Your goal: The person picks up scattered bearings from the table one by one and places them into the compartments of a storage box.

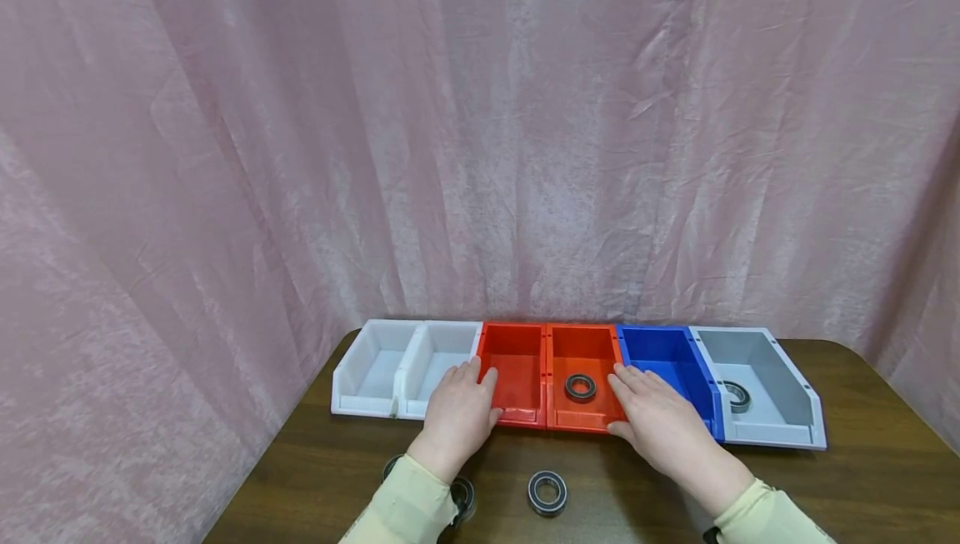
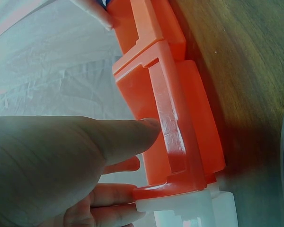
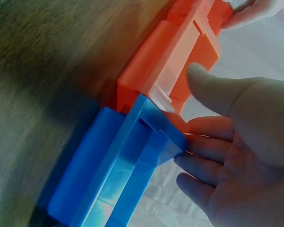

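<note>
My left hand (image 1: 459, 411) rests with extended fingers at the shared edge of a white bin (image 1: 442, 354) and the red bin (image 1: 513, 369). In the left wrist view its thumb (image 2: 132, 137) lies by the red bin's front lip. My right hand (image 1: 660, 427) touches the border between the orange-red bin (image 1: 585, 348) and the blue bin (image 1: 656, 350), fingers straight; its thumb (image 3: 213, 90) is near the orange-red front rim. A ball bearing (image 1: 570, 388) lies in the orange-red bin, another bearing (image 1: 742, 399) in the grey bin (image 1: 765, 361).
On the brown wooden table (image 1: 885, 419), a bearing (image 1: 535, 494) lies in front of the bins. Two more, a bearing (image 1: 468, 501) and a bearing (image 1: 389, 466), are partly hidden by my left sleeve. A second white bin (image 1: 375, 365) ends the row at left. Pink curtain (image 1: 480, 127) hangs behind.
</note>
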Demonstrator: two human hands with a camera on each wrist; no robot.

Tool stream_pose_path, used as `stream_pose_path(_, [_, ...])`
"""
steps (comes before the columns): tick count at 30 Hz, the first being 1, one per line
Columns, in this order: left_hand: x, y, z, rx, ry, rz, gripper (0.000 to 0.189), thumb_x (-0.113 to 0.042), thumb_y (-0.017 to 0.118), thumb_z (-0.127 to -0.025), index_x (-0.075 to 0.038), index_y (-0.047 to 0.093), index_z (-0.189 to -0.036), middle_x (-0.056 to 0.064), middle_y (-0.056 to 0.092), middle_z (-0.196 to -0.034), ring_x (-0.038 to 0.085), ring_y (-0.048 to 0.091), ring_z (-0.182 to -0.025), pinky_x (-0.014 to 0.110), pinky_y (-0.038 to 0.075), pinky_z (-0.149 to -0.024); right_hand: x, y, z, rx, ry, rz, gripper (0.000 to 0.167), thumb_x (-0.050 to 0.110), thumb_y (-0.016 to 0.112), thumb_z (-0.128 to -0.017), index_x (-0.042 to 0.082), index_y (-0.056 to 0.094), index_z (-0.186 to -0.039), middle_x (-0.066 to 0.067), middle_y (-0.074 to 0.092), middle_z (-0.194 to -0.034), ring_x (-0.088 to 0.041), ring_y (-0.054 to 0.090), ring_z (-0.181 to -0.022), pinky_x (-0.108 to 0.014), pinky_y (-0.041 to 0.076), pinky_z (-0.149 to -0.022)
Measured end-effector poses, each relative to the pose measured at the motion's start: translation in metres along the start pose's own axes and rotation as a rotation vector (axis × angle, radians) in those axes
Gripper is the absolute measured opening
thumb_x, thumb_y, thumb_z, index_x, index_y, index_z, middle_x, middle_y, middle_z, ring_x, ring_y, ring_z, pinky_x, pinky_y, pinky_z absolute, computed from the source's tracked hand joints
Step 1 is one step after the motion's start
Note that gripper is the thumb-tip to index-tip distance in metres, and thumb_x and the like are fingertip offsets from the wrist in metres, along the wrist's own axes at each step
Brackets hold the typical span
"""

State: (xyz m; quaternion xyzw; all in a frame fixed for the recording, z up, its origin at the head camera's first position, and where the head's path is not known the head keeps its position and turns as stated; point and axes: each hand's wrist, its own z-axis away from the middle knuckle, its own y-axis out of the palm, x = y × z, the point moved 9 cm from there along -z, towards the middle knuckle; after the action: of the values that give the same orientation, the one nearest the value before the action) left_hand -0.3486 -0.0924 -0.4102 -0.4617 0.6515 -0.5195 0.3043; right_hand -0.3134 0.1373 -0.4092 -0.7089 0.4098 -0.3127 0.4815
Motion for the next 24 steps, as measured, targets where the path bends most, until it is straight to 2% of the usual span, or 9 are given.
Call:
stream_pose_path(13, [0.0002,0.0025,0.0011,0.003,-0.009,-0.001,0.07,-0.039,0.094,-0.088,-0.006,0.071,-0.145,0.023,0.066,-0.148,0.038,0.066,-0.133,0.052,0.052,-0.116,-0.0027,0.0041,-0.0005,-0.013,0.018,-0.003,0.06,0.013,0.094,-0.086,-0.008,0.071,-0.137,-0.025,0.068,-0.146,-0.044,0.062,-0.14,-0.057,0.045,-0.121])
stream_pose_path(24, [-0.0026,0.0003,0.0009,-0.014,0.001,-0.037,0.067,-0.04,0.093,-0.089,-0.006,0.073,-0.143,0.023,0.067,-0.147,0.038,0.067,-0.132,0.051,0.052,-0.117,-0.0051,0.0032,-0.001,-0.022,0.047,0.02,0.051,0.004,0.089,-0.09,-0.005,0.073,-0.137,-0.022,0.069,-0.145,-0.041,0.064,-0.139,-0.056,0.046,-0.12])
